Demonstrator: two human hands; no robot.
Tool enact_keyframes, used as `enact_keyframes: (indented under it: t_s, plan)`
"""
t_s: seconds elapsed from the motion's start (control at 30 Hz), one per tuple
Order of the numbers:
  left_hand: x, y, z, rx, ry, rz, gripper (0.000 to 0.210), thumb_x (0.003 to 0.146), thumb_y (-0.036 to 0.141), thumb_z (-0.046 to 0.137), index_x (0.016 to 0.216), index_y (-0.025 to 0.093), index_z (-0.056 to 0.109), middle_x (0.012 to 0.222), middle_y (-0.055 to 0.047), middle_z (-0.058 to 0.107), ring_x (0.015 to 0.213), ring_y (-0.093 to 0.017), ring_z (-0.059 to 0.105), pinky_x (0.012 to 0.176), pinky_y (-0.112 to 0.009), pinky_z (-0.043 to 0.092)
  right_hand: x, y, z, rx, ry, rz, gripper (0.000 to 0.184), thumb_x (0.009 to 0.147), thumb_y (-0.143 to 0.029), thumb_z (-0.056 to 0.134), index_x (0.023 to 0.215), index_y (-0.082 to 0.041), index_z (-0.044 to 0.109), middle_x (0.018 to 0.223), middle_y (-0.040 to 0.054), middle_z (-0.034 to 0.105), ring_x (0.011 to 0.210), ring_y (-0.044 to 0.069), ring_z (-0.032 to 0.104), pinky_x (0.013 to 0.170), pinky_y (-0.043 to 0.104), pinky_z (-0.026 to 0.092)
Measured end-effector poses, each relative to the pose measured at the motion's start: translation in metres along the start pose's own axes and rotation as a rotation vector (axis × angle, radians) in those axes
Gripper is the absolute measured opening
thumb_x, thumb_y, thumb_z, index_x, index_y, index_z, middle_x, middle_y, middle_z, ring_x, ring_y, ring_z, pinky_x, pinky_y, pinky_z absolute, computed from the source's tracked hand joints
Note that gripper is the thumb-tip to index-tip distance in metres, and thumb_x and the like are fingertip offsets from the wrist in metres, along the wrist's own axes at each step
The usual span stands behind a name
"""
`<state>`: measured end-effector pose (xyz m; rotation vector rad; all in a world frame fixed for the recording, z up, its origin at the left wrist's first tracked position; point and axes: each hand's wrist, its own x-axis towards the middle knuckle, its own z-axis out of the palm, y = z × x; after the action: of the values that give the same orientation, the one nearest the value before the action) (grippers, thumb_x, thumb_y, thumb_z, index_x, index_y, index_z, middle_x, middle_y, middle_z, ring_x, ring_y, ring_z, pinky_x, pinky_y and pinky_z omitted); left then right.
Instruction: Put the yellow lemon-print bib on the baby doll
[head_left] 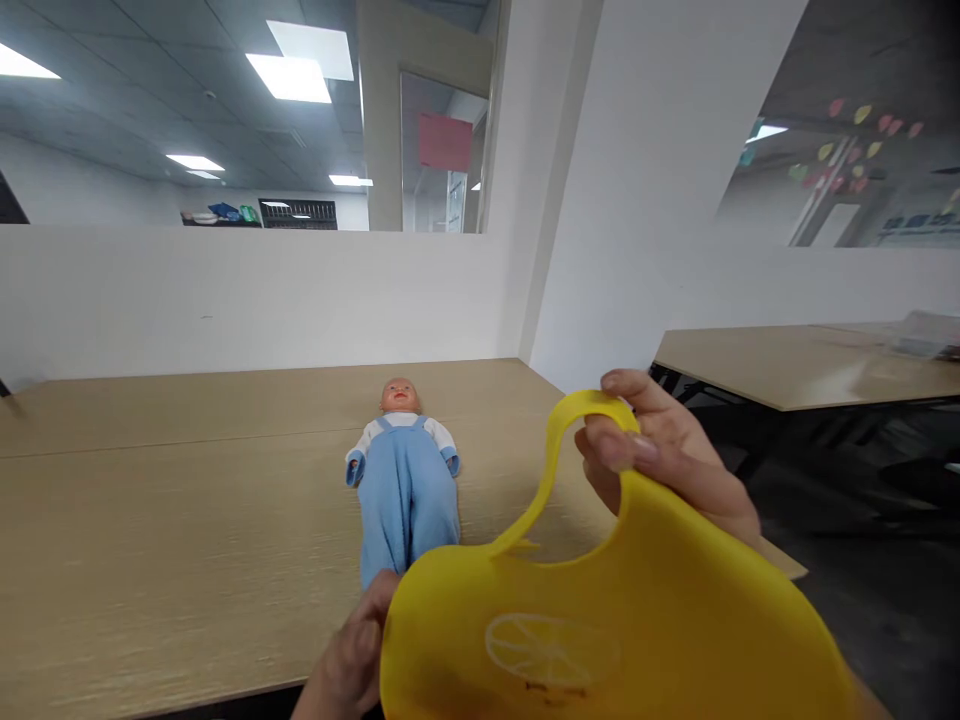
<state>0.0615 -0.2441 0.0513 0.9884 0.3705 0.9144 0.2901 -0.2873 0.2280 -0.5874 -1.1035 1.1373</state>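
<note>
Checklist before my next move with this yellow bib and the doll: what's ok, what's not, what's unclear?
1. Left hand grips the bib by its left side: ok.
2. Right hand holds the strap: ok.
3. Strap fastened at both ends: cannot tell; fingers cover part of it.
4. Doll face up on the table: ok.
5. Doll's feet in sight: not ok, hidden.
6. Bib's lower edge in view: not ok, cut off.

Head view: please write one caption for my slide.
Left hand and right hand hold a yellow bib; a doll lies face-up on the table.
</note>
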Motion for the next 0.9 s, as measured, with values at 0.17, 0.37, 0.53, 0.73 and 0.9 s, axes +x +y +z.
enact_keyframes:
  t_s: [0.17, 0.37, 0.53, 0.73, 0.9]
  plan:
    - [0.021, 0.048, 0.004, -0.070, 0.017, 0.096, 0.024, 0.067, 0.045, 0.073, 0.075, 0.022, 0.076, 0.072, -0.003, 0.072, 0.063, -0.016, 0.064, 0.061, -0.023, 0.050, 0.026, 0.013, -0.009, -0.055, 0.003, -0.025, 0.030, 0.067, -0.022, 0.077, 0.093, -0.026, 0.061, 0.071, -0.0039, 0.061, 0.052, 0.005, 0.055, 0.051, 0.014, 0.049]
    - [0.042, 0.089, 0.007, 0.025, 0.154, 0.071, 0.020, 0.062, 0.028, 0.077, 0.078, 0.016, 0.073, 0.070, -0.006, 0.072, 0.057, -0.017, 0.065, 0.057, -0.024, 0.051, 0.071, 0.031, -0.026, -0.232, 0.003, -0.139, 0.035, 0.067, -0.029, 0.076, 0.096, -0.023, 0.057, 0.078, -0.0012, 0.065, 0.054, 0.009, 0.058, 0.049, 0.020, 0.049]
    - [0.065, 0.104, -0.004, 0.140, 0.293, 0.142, 0.018, 0.055, 0.023, 0.077, 0.069, 0.012, 0.071, 0.067, -0.005, 0.071, 0.059, -0.017, 0.064, 0.057, -0.024, 0.050, 0.111, 0.056, -0.045, -0.269, 0.013, -0.119, 0.037, 0.067, -0.031, 0.075, 0.098, -0.023, 0.056, 0.081, -0.0001, 0.067, 0.059, 0.011, 0.060, 0.055, 0.024, 0.050]
    - [0.106, 0.116, -0.034, 0.262, 0.473, 0.166, 0.017, 0.052, 0.022, 0.073, 0.064, 0.012, 0.067, 0.062, -0.003, 0.068, 0.057, -0.016, 0.060, 0.054, -0.024, 0.046, 0.157, 0.091, -0.060, -0.379, 0.046, -0.069, 0.038, 0.065, -0.034, 0.074, 0.095, -0.019, 0.058, 0.083, 0.0045, 0.069, 0.071, 0.015, 0.063, 0.065, 0.028, 0.051]
    - [0.149, 0.124, -0.070, 0.351, 0.497, 0.112, 0.012, 0.053, 0.020, 0.065, 0.063, 0.013, 0.064, 0.061, -0.002, 0.066, 0.055, -0.016, 0.058, 0.052, -0.025, 0.043, 0.201, 0.128, -0.067, -0.564, 0.060, -0.038, 0.033, 0.065, -0.033, 0.070, 0.092, -0.017, 0.058, 0.084, 0.0065, 0.070, 0.066, 0.014, 0.062, 0.060, 0.026, 0.049]
